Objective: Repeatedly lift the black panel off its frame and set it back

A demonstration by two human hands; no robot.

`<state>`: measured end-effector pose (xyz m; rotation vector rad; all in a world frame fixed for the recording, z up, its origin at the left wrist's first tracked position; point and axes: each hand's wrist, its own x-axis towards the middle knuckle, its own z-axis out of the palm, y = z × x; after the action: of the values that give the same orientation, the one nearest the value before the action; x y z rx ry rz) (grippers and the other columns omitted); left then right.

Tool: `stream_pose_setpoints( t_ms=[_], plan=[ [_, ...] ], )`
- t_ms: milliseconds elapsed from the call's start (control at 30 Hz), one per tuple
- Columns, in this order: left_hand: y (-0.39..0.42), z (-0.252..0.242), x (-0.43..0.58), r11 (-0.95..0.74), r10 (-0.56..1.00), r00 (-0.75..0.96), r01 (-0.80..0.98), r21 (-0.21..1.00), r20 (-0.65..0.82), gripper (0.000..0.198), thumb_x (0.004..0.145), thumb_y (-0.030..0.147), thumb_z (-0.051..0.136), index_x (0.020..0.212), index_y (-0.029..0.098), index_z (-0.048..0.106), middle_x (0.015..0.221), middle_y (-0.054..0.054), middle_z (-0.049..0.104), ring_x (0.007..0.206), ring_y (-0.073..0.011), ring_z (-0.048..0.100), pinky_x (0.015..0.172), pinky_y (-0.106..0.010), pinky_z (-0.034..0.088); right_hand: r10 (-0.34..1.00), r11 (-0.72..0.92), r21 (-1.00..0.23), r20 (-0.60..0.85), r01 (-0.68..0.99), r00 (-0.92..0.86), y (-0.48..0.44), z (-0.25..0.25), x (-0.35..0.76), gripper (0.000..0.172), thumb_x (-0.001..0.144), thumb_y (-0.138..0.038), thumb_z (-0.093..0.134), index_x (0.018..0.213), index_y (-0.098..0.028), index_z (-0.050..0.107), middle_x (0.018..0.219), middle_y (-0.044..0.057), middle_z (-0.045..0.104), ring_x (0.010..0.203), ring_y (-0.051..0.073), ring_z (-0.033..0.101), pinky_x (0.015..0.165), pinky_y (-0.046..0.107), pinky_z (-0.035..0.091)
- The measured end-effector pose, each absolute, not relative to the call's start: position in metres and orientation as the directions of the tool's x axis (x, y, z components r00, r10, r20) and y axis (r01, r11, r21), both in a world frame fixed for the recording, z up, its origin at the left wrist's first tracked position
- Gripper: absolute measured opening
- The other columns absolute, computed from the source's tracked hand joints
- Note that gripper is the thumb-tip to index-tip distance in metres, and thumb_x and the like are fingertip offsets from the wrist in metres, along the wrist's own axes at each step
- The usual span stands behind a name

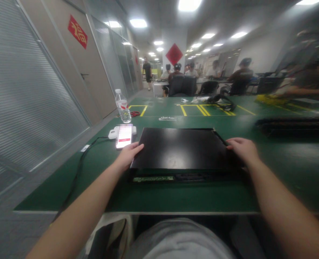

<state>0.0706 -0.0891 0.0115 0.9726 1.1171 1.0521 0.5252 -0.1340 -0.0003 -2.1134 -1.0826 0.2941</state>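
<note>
A flat black panel [178,149] with a glossy face lies in front of me, over the green table [188,199]. My left hand [128,154] grips its left edge, thumb on top. At the right edge my right hand [242,151] is closed on the panel's dark rim, fingertips near the upper right side. Below the panel's near edge shows a green circuit strip [153,178] beside a dark bar. The undersides of both hands are hidden.
A lit phone [124,138] rests by a white power strip [112,134] with a black cable. Behind stand a water bottle [123,108] and red scissors [135,114]. Long dark parts [296,127] lie at right, a black headset-like object [224,102] farther back. People sit beyond.
</note>
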Motion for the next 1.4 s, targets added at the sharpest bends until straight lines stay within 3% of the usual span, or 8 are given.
stream_pose_setpoints(
  t_ms=[267, 467, 633, 867, 1200, 1400],
  plan=[
    [-0.09, 0.016, 0.071, 0.249, 0.968, 0.076, -0.132, 0.96, -0.24, 0.019, 0.082, 0.013, 0.073, 0.101, 0.012, 0.074, 0.082, -0.009, 0.08, 0.059, -0.0177, 0.073, 0.065, -0.027, 0.06, 0.786, -0.366, -0.697, 0.123, 0.616, 0.606, -0.134, -0.001, 0.526, 0.032, 0.076, -0.039, 0.059, 0.094, -0.022, 0.079, 0.077, 0.006, 0.076, 0.083, 0.027, 0.069, 0.068, 0.035, 0.045],
    [-0.088, 0.017, 0.072, 0.23, 0.973, 0.039, -0.184, 0.956, -0.227, 0.023, 0.077, 0.009, 0.075, 0.099, 0.011, 0.073, 0.081, -0.009, 0.08, 0.062, -0.0174, 0.073, 0.071, -0.028, 0.061, 0.784, -0.372, -0.691, 0.124, 0.619, 0.609, -0.136, 0.001, 0.523, 0.031, 0.077, -0.038, 0.058, 0.092, -0.022, 0.08, 0.078, 0.006, 0.077, 0.082, 0.026, 0.069, 0.069, 0.035, 0.046],
    [-0.085, 0.016, 0.072, 0.202, 0.978, 0.004, -0.266, 0.942, -0.209, 0.021, 0.074, 0.012, 0.071, 0.095, 0.01, 0.074, 0.083, -0.01, 0.08, 0.08, -0.023, 0.076, 0.081, -0.033, 0.061, 0.791, -0.355, -0.681, 0.147, 0.641, 0.594, -0.136, 0.0, 0.524, 0.029, 0.077, -0.037, 0.059, 0.091, -0.022, 0.079, 0.077, 0.006, 0.076, 0.081, 0.026, 0.07, 0.069, 0.035, 0.048],
    [-0.084, 0.016, 0.073, 0.168, 0.984, 0.107, -0.259, 0.951, -0.145, 0.041, 0.066, 0.009, 0.061, 0.105, 0.01, 0.076, 0.098, -0.01, 0.081, 0.101, -0.029, 0.074, 0.091, -0.038, 0.057, 0.79, -0.356, -0.656, 0.169, 0.665, 0.59, -0.135, 0.0, 0.525, 0.029, 0.076, -0.035, 0.058, 0.091, -0.022, 0.079, 0.076, 0.006, 0.077, 0.081, 0.027, 0.07, 0.068, 0.036, 0.048],
    [-0.086, 0.015, 0.073, 0.181, 0.982, -0.011, -0.188, 0.965, -0.187, 0.037, 0.067, 0.005, 0.064, 0.101, 0.014, 0.078, 0.088, -0.007, 0.081, 0.091, -0.0271, 0.076, 0.08, -0.035, 0.059, 0.793, -0.399, -0.581, 0.169, 0.71, 0.585, -0.137, 0.006, 0.515, 0.03, 0.075, -0.032, 0.057, 0.093, -0.023, 0.08, 0.079, 0.006, 0.077, 0.083, 0.027, 0.069, 0.068, 0.036, 0.047],
    [-0.083, 0.009, 0.069, 0.171, 0.985, 0.043, -0.185, 0.968, -0.166, 0.036, 0.066, 0.005, 0.068, 0.099, 0.014, 0.078, 0.088, -0.008, 0.08, 0.089, -0.0265, 0.076, 0.082, -0.036, 0.059, 0.801, -0.4, -0.525, 0.199, 0.752, 0.565, -0.135, 0.002, 0.519, 0.031, 0.076, -0.034, 0.057, 0.093, -0.025, 0.081, 0.085, 0.006, 0.078, 0.086, 0.029, 0.069, 0.069, 0.038, 0.048]
  ],
)
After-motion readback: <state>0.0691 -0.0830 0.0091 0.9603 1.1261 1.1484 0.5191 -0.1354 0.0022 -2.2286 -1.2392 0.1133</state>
